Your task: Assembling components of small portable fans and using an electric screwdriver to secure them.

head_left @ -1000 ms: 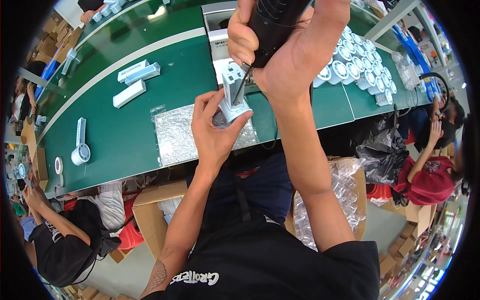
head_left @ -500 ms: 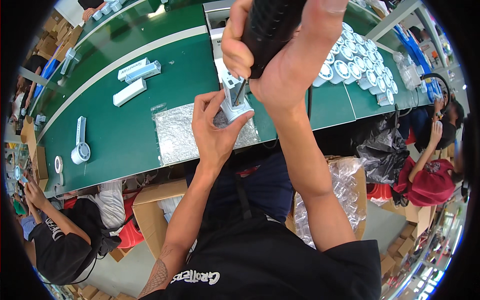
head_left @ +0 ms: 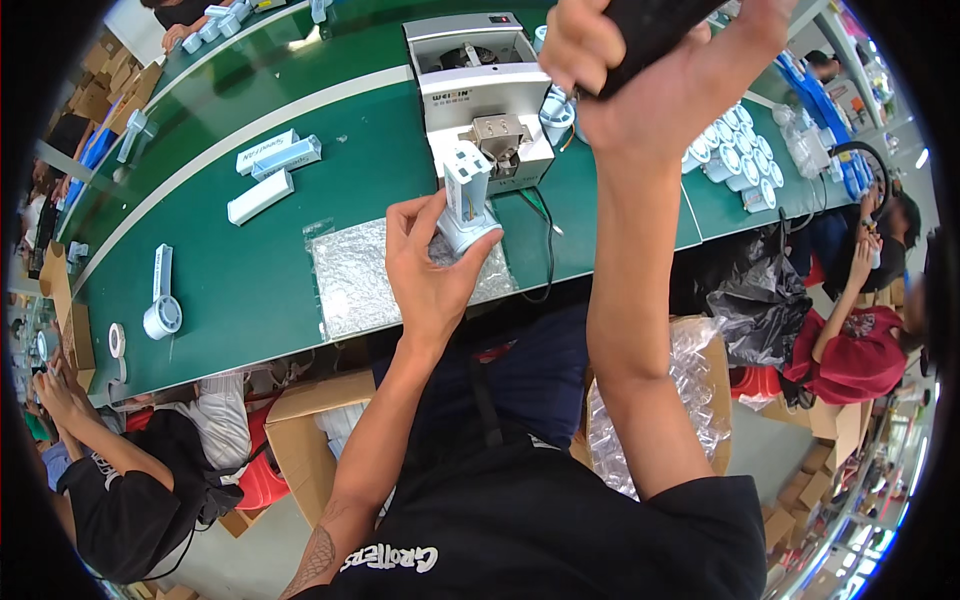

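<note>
My left hand (head_left: 430,270) is closed round the base of a light-blue plastic housing (head_left: 466,190), which stands upright at the silvery mat (head_left: 352,275). The housing's hollow front is open, with a bit of wire showing inside. Up at the right, my right hand (head_left: 655,115) grips a black power screwdriver (head_left: 655,40), raised away from the housing. The top of the screwdriver is cut off by the frame, and its bit cannot be made out. Behind the housing stands a white-and-grey screw feeder machine (head_left: 480,108).
Several round light-blue parts (head_left: 735,150) stand in rows at the right. Loose rectangular covers (head_left: 262,196), a fan-like part (head_left: 162,315) and a tape roll (head_left: 116,340) lie left. A black cable (head_left: 550,262) hangs over the edge. Co-workers sit on both sides.
My right hand has lifted the screwdriver out of the housing and moved it up and right, uncovering the screw feeder. My left hand keeps the housing in nearly the same place.
</note>
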